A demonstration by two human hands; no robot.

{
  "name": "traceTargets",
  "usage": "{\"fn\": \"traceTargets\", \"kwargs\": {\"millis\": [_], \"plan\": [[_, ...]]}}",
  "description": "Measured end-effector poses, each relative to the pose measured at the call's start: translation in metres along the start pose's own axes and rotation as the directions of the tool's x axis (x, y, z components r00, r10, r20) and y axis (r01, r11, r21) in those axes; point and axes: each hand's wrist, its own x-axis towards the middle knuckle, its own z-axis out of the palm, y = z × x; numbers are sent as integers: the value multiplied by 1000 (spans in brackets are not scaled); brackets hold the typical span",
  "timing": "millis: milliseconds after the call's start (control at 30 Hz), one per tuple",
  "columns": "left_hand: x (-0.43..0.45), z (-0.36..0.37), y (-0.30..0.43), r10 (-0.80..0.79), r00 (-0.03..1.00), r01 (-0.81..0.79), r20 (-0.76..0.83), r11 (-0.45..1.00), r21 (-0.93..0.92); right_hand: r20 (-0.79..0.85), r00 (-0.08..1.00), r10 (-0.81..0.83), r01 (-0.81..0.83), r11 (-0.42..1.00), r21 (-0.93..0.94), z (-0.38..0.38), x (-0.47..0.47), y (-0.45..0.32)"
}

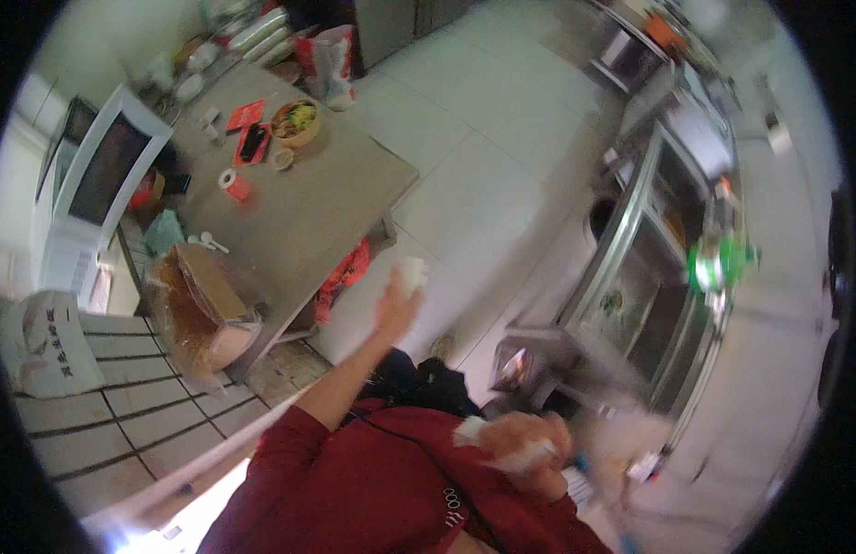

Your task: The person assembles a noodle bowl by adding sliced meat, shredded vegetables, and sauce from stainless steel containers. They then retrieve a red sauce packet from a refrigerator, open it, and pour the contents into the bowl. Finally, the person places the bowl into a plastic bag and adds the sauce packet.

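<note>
My left hand reaches out over the floor, just right of a grey table. Its fingers are closed on a small white object, too blurred to name, perhaps a cup or a roll. My right hand is bent near the front of my red top. A white, cloth-like or paper-like thing shows beside it, and something pale lies across the fingers. Motion blur hides whether that hand grips either one.
On the table are a bowl of food, a black phone, a tape-like roll and an open cardboard box. A metal sink unit stands at the right, with a green bottle beside it.
</note>
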Motion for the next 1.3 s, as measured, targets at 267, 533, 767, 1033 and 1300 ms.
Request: {"fn": "traceTargets", "kwargs": {"millis": [267, 533, 767, 1033, 1300], "plan": [[193, -132, -146, -288, 403, 541, -869, 841, -27, -450, 855, 259, -498, 655, -569, -236, 292, 134], [367, -97, -109, -680, 186, 90, -709, 731, -677, -247, 894, 375, -372, 310, -875, -341, 539, 358], [487, -114, -73, -910, 145, -295, -388, 334, -895, 250, 787, 565, -38, 447, -894, -268, 765, 504], [531, -128, -66, -964, -53, -226, -262, 267, -937, 712, 472, 520, 125, 760, -638, -79, 912, 674], [542, -138, -46, -986, -71, -662, -151, 160, -732, 842, 22, 539, 84, 838, -539, 82, 908, 748]]}}
